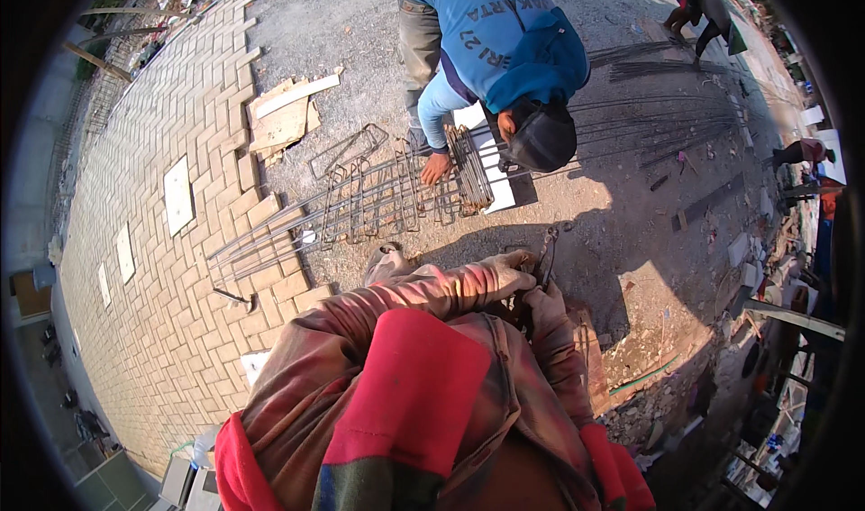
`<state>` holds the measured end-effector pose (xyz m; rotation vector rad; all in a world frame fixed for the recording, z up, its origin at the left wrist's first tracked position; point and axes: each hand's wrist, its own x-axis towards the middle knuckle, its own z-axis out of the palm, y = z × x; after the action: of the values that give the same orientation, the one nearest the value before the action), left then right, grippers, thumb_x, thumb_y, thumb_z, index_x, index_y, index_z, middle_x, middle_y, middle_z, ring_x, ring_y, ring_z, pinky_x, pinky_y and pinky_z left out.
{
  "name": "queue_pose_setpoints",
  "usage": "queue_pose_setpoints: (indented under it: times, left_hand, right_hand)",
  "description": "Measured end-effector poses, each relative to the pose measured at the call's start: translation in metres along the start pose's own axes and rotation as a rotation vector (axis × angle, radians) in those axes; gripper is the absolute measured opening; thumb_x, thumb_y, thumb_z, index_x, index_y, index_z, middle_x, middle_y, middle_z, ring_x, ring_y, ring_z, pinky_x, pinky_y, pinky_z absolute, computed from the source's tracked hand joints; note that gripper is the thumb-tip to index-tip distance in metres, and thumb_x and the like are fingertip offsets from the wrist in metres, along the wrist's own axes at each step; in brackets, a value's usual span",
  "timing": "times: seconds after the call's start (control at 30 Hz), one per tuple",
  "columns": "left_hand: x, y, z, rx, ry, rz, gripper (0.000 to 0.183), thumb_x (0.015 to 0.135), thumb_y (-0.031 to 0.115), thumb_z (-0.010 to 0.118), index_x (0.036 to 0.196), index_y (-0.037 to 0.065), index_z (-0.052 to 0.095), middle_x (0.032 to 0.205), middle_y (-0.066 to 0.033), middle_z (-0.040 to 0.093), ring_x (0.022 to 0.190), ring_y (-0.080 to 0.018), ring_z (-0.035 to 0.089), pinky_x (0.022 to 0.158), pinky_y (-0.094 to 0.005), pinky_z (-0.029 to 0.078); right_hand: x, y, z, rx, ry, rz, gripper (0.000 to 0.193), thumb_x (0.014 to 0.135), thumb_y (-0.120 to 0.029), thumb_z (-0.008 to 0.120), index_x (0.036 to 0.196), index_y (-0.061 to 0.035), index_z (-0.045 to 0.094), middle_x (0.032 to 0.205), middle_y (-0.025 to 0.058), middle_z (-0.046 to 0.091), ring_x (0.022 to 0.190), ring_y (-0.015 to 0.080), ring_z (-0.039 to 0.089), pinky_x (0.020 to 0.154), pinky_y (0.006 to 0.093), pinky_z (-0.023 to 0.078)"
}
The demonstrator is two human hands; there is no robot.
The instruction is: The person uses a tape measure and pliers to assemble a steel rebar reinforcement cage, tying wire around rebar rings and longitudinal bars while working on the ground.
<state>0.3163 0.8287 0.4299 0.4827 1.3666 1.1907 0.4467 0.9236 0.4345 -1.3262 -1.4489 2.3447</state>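
Note:
In front of my waist, a dark metal tool with a rounded, pincer-like head points away from me. My right hand is closed around its lower end. Beside it, my left hand has its fingers bent toward the same tool; what lies between them is too small to make out. Beyond my hands, square-bent steel stirrups hang along long rebar rods. A co-worker in a blue jacket bends over them, one hand on the rods. A tight bundle of stirrups sits near that person's cap.
Brick paving spreads at left, with a hammer-like tool on it. Plywood scraps lie on the gravel. More rods run to the right, where other people stand. Rubble lines the lower right.

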Motion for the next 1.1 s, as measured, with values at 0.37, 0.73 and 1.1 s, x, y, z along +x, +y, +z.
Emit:
queue_pose_setpoints:
  times: [0.37,0.73,1.1]
  left_hand:
    - [-0.103,0.040,-0.125,0.051,-0.226,-0.090,0.093,0.075,0.038,0.065,0.144,0.006,0.013,0.129,-0.0161,0.047,0.108,-0.0226,0.053,0.079,-0.0319,0.048]
    - [-0.175,0.058,-0.152,1.005,-0.401,0.047,0.086,0.077,0.058,0.052,0.142,0.011,0.021,0.107,-0.0211,0.061,0.103,-0.0409,0.056,0.090,-0.0454,0.042]
    - [-0.218,0.032,-0.202,0.465,-0.140,0.163,0.058,0.083,0.033,0.059,0.134,0.011,0.040,0.104,-0.0171,0.063,0.097,-0.0296,0.062,0.084,-0.0350,0.047]
  right_hand:
    - [-0.017,0.042,0.147,-0.274,0.057,0.019,0.035,0.070,-0.002,0.059,0.105,-0.0002,0.058,0.081,0.0056,0.061,0.068,0.0145,0.058,0.055,0.0261,0.046]
    - [-0.046,0.055,0.221,-0.092,0.002,0.035,0.034,0.073,-0.015,0.059,0.103,0.0005,0.059,0.074,0.0056,0.060,0.061,0.0128,0.055,0.053,0.0257,0.045]
    - [-0.076,0.082,0.236,0.455,-0.248,0.099,0.039,0.075,-0.026,0.059,0.103,0.0015,0.059,0.067,0.0057,0.059,0.056,0.0118,0.053,0.051,0.0255,0.045]
